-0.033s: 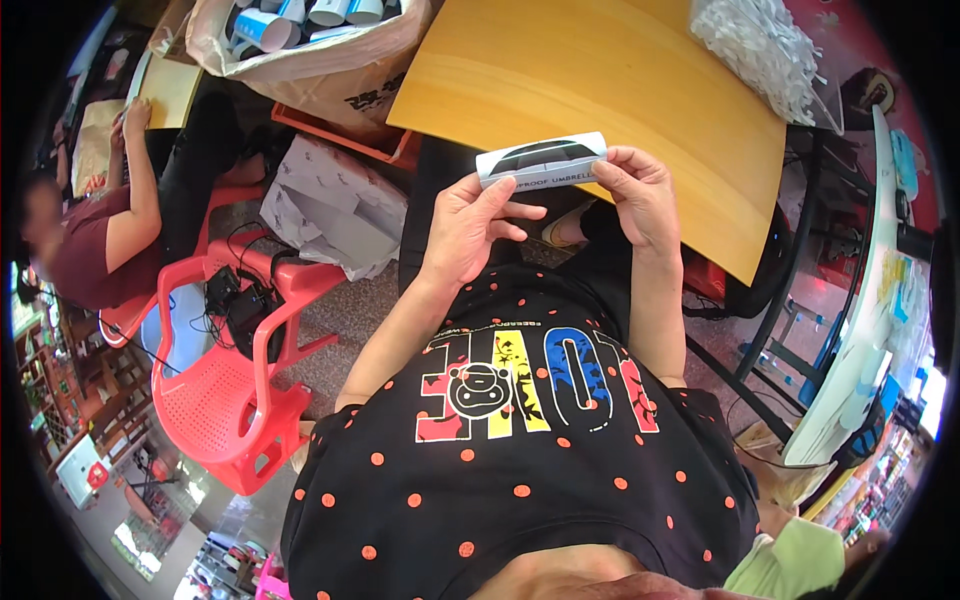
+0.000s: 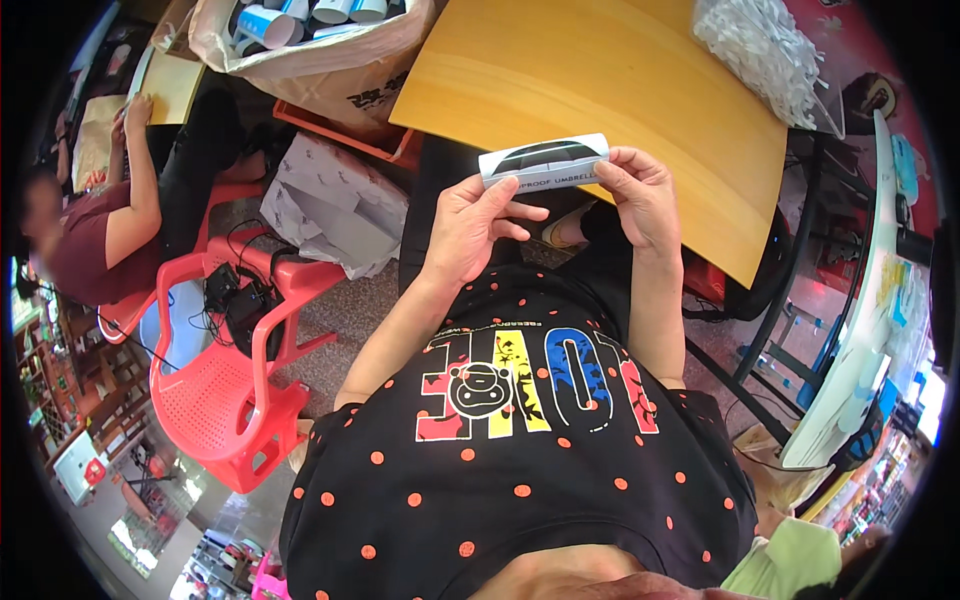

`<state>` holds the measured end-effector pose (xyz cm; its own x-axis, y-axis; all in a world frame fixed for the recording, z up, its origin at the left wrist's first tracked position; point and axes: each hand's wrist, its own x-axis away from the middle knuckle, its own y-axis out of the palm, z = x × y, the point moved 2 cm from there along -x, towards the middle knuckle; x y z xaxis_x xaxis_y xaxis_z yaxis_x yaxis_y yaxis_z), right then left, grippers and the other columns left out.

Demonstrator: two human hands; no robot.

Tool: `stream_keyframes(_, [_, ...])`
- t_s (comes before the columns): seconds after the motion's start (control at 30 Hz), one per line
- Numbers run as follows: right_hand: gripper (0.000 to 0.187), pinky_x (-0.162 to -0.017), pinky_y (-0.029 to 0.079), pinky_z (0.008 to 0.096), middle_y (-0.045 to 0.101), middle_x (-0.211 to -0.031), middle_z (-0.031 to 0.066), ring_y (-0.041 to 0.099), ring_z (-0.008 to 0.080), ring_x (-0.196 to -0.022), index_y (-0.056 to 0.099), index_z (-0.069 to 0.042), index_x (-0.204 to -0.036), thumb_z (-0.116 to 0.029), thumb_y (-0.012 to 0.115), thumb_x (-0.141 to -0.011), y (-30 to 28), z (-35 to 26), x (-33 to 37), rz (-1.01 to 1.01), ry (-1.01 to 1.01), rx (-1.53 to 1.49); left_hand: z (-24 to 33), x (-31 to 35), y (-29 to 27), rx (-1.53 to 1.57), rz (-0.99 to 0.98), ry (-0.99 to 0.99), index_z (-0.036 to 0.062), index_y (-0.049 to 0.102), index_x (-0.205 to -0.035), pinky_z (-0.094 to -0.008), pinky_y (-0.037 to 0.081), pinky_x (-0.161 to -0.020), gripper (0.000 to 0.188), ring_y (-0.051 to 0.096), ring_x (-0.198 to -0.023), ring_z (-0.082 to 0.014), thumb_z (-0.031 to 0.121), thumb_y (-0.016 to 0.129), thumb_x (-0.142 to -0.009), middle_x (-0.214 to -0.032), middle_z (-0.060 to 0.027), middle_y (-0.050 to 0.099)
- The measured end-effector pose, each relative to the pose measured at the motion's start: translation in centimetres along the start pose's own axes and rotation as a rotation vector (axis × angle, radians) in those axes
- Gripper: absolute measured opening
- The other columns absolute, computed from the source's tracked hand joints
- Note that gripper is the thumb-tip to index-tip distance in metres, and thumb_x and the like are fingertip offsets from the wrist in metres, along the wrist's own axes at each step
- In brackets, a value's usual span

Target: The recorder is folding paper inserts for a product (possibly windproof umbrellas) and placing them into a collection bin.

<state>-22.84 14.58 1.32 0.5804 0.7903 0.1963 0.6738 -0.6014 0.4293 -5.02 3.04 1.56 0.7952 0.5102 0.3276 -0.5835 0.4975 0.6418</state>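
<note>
I hold a small white paper sleeve [image 2: 545,167], curved like a tube and printed with a dark arched picture and lettering, level above the near edge of the table. My left hand [image 2: 470,222] pinches its left end, thumb in front, with the lower fingers stretched loosely away from it. Its right end sits between the thumb and fingers of my right hand [image 2: 642,192]. The fingers behind the sleeve are partly hidden.
The wooden table [image 2: 620,80] lies beyond my hands, with a clear bag of white strips [image 2: 765,65] on its far right. A large sack [image 2: 310,75] holds several blue-and-white tubes. A pink chair [image 2: 215,400] carrying black cables, a pale box [image 2: 335,205] and a seated person [image 2: 110,235] are leftward.
</note>
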Motion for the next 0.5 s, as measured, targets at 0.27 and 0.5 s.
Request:
stream_keyframes(0.27, [0.017,-0.053,0.044,0.0172,0.067,-0.084,0.0085,0.056,0.0054,-0.059,0.063,0.005,-0.097,-0.003,0.068,-0.083,0.7,0.6,0.0,-0.038,0.113,0.049,0.0,-0.2,-0.8,-0.092,0.084,0.16,-0.0083,0.059,-0.108,-0.0323,0.058,-0.072,0.025,0.069,-0.086,-0.0267,0.013,0.051,-0.096,-0.1,-0.019,0.066])
stream_keyframes(0.5, [0.02,-0.038,0.035,0.0144,0.066,-0.082,0.0096,0.048,0.0023,-0.044,0.06,0.008,-0.101,-0.003,0.066,-0.085,2.5,1.4,0.5,-0.023,0.184,-0.014,0.0,-0.2,-1.0,-0.138,0.105,0.185,-0.0078,0.062,-0.105,-0.0283,0.058,-0.07,0.026,0.069,-0.08,-0.0209,0.015,0.053,-0.096,-0.094,-0.0164,0.068])
